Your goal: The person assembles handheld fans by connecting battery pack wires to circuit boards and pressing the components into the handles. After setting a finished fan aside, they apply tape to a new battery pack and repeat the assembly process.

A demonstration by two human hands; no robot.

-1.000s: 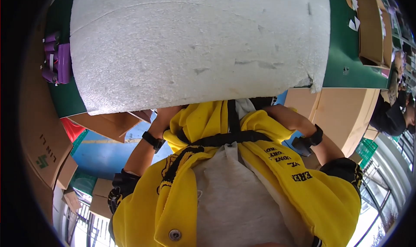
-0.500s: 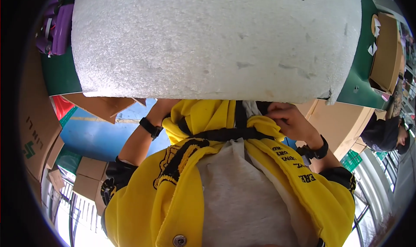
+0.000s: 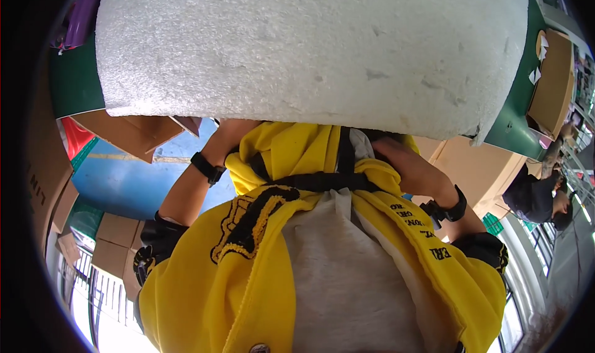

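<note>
Both of my arms reach in at waist height, just below the near edge of a white foam sheet (image 3: 310, 55). My left hand (image 3: 238, 130) shows only at its back and wrist, beside the bunched yellow jacket (image 3: 282, 145); its fingers are hidden. On the other side, my right hand (image 3: 393, 154) goes in under the foam edge next to a fold of the jacket, and its fingers cannot be seen. Across the jacket front runs a black strap (image 3: 325, 182), with a grey shirt (image 3: 347, 266) below it. Whether either hand holds anything is hidden.
The foam lies on a green tabletop (image 3: 74, 83). Purple objects (image 3: 80, 18) stand at its far left, and an open cardboard box (image 3: 551, 83) sits at the right. More cartons (image 3: 480, 167) are below the table edge. Another person (image 3: 536, 195) is at the far right.
My right hand has slid inward under the foam edge; its curled fingers, visible before at the jacket fold, are now hidden. The left hand stays near the jacket. The whole view has shifted slightly.
</note>
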